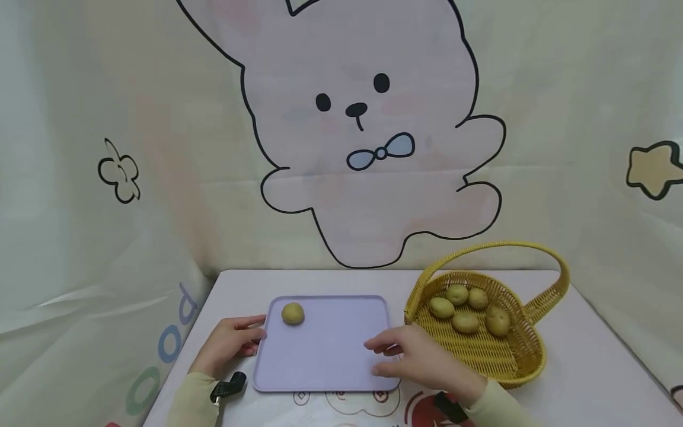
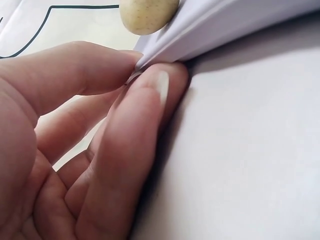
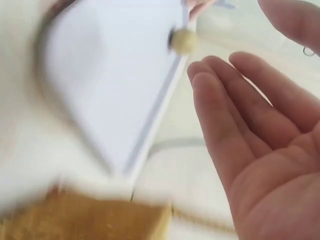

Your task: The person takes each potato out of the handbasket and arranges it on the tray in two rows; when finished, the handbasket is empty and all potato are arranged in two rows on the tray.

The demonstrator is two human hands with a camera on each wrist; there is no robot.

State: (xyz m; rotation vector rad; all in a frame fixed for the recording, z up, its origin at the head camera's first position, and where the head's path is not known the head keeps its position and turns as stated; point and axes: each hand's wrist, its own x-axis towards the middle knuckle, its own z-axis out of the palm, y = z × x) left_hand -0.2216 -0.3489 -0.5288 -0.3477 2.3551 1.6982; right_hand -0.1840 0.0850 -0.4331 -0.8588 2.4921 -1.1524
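A pale purple tray (image 1: 325,356) lies on the table with one potato (image 1: 293,314) near its far left corner. My left hand (image 1: 229,344) is at the tray's left edge; in the left wrist view its fingertips (image 2: 142,87) pinch the rim close to the potato (image 2: 148,15). Over the tray's right side hovers my right hand (image 1: 413,359), holding nothing. Its palm and loosely extended fingers (image 3: 215,110) show in the right wrist view, apart from the tray (image 3: 115,85), which is blurred there.
Right of the tray stands a yellow woven basket (image 1: 517,350) with a tall arched handle (image 1: 496,244). Several potatoes (image 1: 465,322) lie inside it. A curtain (image 1: 368,196) printed with a cartoon bear hangs behind the white table (image 1: 581,356).
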